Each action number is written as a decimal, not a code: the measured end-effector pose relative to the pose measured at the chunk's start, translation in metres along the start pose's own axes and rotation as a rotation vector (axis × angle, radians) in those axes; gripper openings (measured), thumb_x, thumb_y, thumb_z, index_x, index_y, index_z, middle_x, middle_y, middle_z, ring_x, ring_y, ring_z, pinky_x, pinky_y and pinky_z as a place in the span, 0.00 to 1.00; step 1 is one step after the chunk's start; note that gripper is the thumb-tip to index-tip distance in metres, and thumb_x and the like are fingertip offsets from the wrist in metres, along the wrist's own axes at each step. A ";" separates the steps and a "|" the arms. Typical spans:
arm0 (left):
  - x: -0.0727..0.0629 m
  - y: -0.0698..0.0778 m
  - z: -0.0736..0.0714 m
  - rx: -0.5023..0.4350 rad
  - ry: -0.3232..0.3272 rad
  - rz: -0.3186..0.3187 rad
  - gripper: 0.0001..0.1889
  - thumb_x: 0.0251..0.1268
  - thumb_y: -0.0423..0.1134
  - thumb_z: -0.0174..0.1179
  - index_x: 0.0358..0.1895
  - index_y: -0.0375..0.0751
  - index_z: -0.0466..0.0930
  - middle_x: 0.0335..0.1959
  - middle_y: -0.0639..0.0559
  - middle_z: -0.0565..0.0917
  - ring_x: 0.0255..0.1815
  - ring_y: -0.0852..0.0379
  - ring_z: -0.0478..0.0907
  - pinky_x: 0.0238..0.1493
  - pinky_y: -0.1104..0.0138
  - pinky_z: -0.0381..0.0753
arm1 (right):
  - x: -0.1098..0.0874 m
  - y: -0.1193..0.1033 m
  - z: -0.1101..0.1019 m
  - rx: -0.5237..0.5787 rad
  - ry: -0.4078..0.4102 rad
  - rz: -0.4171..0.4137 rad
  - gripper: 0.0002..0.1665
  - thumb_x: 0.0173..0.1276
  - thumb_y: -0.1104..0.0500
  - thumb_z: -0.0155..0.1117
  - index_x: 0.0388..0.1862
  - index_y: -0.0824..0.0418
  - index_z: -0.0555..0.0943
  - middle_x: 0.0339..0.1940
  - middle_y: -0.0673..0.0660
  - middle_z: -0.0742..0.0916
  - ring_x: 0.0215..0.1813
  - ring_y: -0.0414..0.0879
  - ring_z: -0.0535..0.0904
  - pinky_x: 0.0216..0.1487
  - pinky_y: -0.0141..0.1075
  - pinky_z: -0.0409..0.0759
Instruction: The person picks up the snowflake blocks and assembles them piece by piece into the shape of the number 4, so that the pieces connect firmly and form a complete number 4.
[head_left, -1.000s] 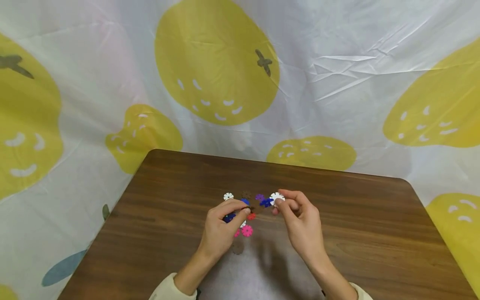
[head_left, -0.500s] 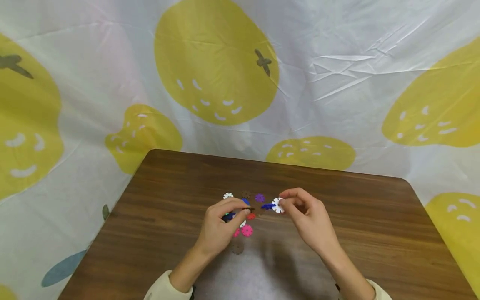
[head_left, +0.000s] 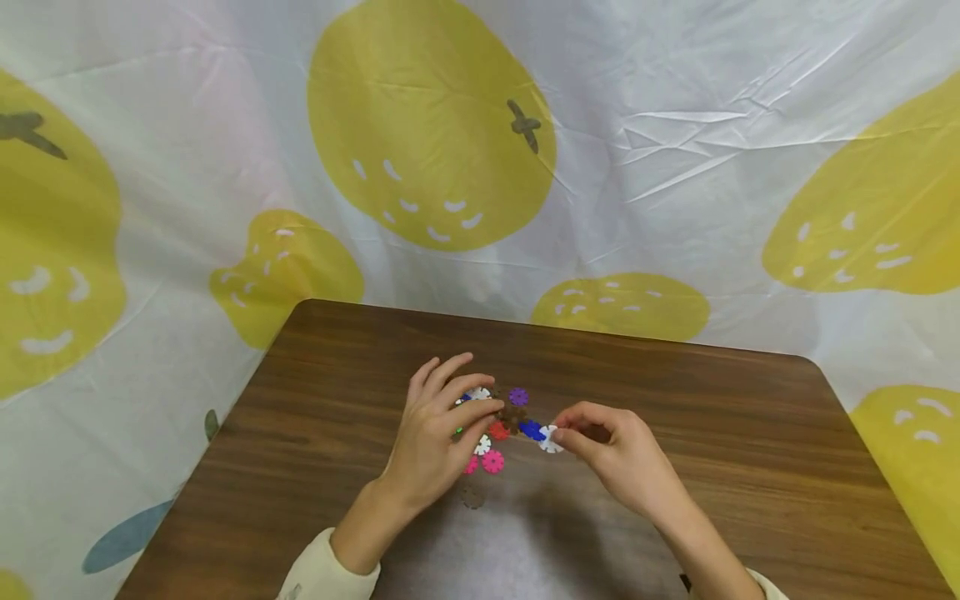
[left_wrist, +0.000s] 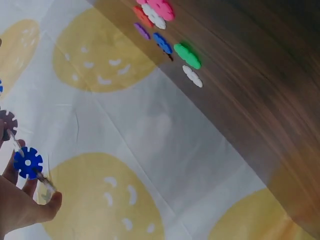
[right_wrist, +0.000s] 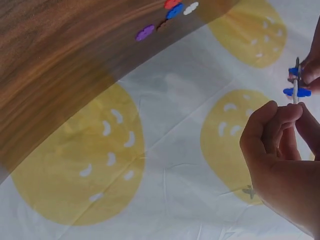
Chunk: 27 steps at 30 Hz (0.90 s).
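Observation:
Over the table, my right hand pinches the edge of a white notched interlocking disc, with a blue disc joined to it. Brown discs sit right beside the blue one, close to the thumb and index finger of my left hand. Its other fingers are spread, and white and blue discs show behind them. Another blue disc appears among the left fingers in the left wrist view. In the right wrist view, the pinched white disc is edge-on; the exact joints between discs are hard to make out.
Loose discs lie on the brown table beneath the hands: purple, red, pink and brown. A green disc shows in the left wrist view. A fruit-patterned cloth hangs behind the table.
My right hand has lowered the white and blue discs, bringing the blue one against the brown ones. The left hand's outer fingers have fanned out, uncovering white and blue discs.

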<state>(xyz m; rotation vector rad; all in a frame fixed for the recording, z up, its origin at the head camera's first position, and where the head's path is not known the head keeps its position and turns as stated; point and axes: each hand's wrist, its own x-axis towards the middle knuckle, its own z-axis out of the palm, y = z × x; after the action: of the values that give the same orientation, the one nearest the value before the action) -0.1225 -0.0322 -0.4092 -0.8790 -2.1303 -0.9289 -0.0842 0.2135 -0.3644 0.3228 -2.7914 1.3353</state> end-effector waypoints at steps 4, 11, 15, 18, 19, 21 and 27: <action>0.001 -0.001 0.000 0.058 0.021 0.033 0.11 0.61 0.36 0.73 0.47 0.47 0.91 0.58 0.50 0.86 0.75 0.43 0.70 0.77 0.38 0.60 | 0.000 0.002 0.002 0.010 0.002 0.006 0.04 0.73 0.54 0.68 0.36 0.49 0.86 0.25 0.44 0.85 0.28 0.38 0.80 0.28 0.32 0.77; -0.001 -0.001 0.000 -0.064 0.324 0.028 0.19 0.61 0.31 0.69 0.57 0.35 0.84 0.61 0.38 0.82 0.73 0.39 0.71 0.79 0.48 0.63 | 0.000 0.006 0.002 0.030 0.034 0.036 0.03 0.74 0.55 0.68 0.38 0.50 0.86 0.26 0.45 0.86 0.29 0.39 0.82 0.28 0.33 0.77; -0.006 -0.001 -0.001 -0.147 0.539 -0.016 0.20 0.60 0.26 0.65 0.56 0.26 0.79 0.58 0.32 0.81 0.69 0.39 0.74 0.75 0.57 0.70 | 0.001 0.007 0.003 0.045 0.046 0.041 0.02 0.74 0.55 0.67 0.39 0.50 0.86 0.27 0.46 0.87 0.30 0.40 0.83 0.29 0.33 0.78; -0.013 0.000 0.003 -0.247 0.556 -0.161 0.20 0.62 0.23 0.63 0.58 0.27 0.78 0.58 0.35 0.81 0.63 0.44 0.76 0.71 0.64 0.73 | 0.002 0.008 0.005 0.059 0.050 0.029 0.02 0.74 0.54 0.68 0.40 0.50 0.86 0.28 0.47 0.88 0.31 0.40 0.84 0.29 0.33 0.79; -0.015 0.002 0.006 -0.291 0.529 -0.222 0.20 0.63 0.22 0.63 0.58 0.28 0.78 0.57 0.38 0.82 0.60 0.47 0.78 0.67 0.67 0.75 | 0.002 0.008 0.006 0.064 0.052 0.023 0.03 0.74 0.54 0.67 0.40 0.50 0.86 0.28 0.48 0.88 0.30 0.40 0.84 0.29 0.33 0.78; -0.021 0.005 0.014 -0.370 0.444 -0.318 0.17 0.65 0.23 0.63 0.57 0.33 0.80 0.54 0.44 0.84 0.52 0.52 0.81 0.59 0.69 0.78 | 0.002 0.007 0.008 0.080 0.055 0.007 0.03 0.74 0.54 0.67 0.40 0.50 0.86 0.28 0.49 0.88 0.30 0.40 0.84 0.29 0.33 0.78; -0.025 0.016 0.033 -0.533 0.132 -0.366 0.10 0.66 0.28 0.66 0.49 0.40 0.86 0.44 0.48 0.88 0.40 0.55 0.83 0.46 0.67 0.85 | 0.004 0.001 0.016 0.124 0.054 -0.035 0.02 0.74 0.55 0.67 0.41 0.50 0.85 0.27 0.50 0.88 0.29 0.40 0.84 0.28 0.33 0.77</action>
<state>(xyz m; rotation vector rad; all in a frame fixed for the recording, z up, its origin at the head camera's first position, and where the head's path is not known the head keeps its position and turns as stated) -0.1055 -0.0054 -0.4400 -0.6469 -1.9900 -1.7463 -0.0870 0.2008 -0.3745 0.3324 -2.6538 1.4892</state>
